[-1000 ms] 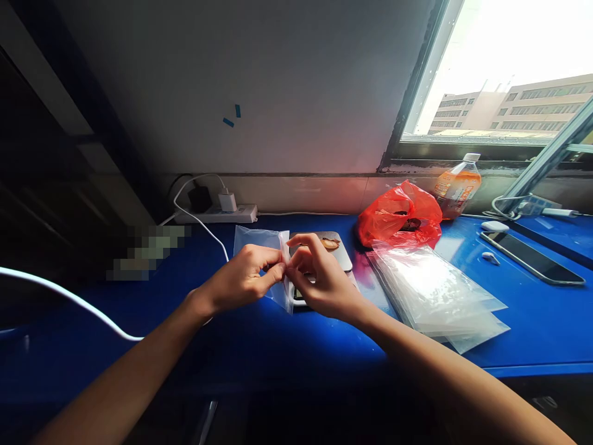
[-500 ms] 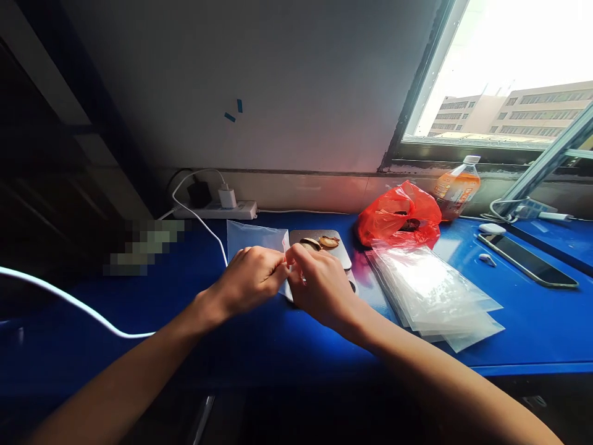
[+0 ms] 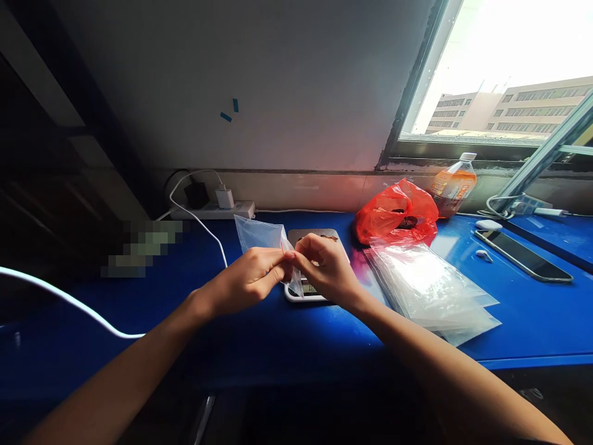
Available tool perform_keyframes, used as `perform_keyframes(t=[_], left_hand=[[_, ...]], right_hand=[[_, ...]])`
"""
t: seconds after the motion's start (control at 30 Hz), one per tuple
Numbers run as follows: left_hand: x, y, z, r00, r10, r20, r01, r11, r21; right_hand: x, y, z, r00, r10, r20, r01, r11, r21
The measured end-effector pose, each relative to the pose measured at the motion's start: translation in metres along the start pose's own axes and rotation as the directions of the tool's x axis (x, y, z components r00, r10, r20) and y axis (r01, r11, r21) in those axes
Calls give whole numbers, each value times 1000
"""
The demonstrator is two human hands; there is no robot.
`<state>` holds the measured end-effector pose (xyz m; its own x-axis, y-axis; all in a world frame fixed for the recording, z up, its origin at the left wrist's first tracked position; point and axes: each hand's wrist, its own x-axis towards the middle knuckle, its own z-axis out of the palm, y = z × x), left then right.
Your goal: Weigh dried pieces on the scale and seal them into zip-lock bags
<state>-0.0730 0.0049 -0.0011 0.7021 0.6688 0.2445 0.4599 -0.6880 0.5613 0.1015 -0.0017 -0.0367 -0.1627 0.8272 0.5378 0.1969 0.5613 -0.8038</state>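
My left hand (image 3: 252, 278) is closed on a clear plastic bag (image 3: 259, 233), whose far end sticks up beyond my knuckles. Against my left fingertips, my right hand (image 3: 330, 272) pinches the same bag near its edge. Under and behind my right hand is a digital kitchen scale (image 3: 296, 298) with a metal top and a lit display, partly covered by the bag and fingers. Brown dried pieces (image 3: 330, 237) lie on the scale's plate, mostly hidden by my right hand.
To the right lie a stack of clear bags (image 3: 426, 290), a red plastic bag (image 3: 393, 216) with dark contents, a drink bottle (image 3: 456, 185), a phone (image 3: 523, 254) and an earbud (image 3: 484, 255). A power strip (image 3: 245, 210) and white cables are at the back left.
The bag's far end has tilted up and its near edge has swung over the scale. My right hand has turned and opened out slightly, and the scale's display now shows.
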Motion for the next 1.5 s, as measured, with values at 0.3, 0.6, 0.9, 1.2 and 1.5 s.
perform_keyframes(t=[0.3,0.6,0.9,1.2,1.5], left_hand=[[1,-3,-2,998,-43,-45,45,998,46],[2,-8,5,996,1,-93,25,959,281],[0,-10,6,998,-8,-63,31,927,373],[0,-7,3,995,27,-94,11,924,382],[-1,-5,5,991,48,-129,1,935,354]], right_hand=[[3,-1,-6,989,-147,33,150,933,-327],[-5,-10,-6,989,-96,110,145,731,-667],[-7,-19,-2,988,-60,139,151,481,-864],[-9,-26,1,995,-54,81,97,451,-887],[-11,-24,2,995,-91,33,73,482,-873]])
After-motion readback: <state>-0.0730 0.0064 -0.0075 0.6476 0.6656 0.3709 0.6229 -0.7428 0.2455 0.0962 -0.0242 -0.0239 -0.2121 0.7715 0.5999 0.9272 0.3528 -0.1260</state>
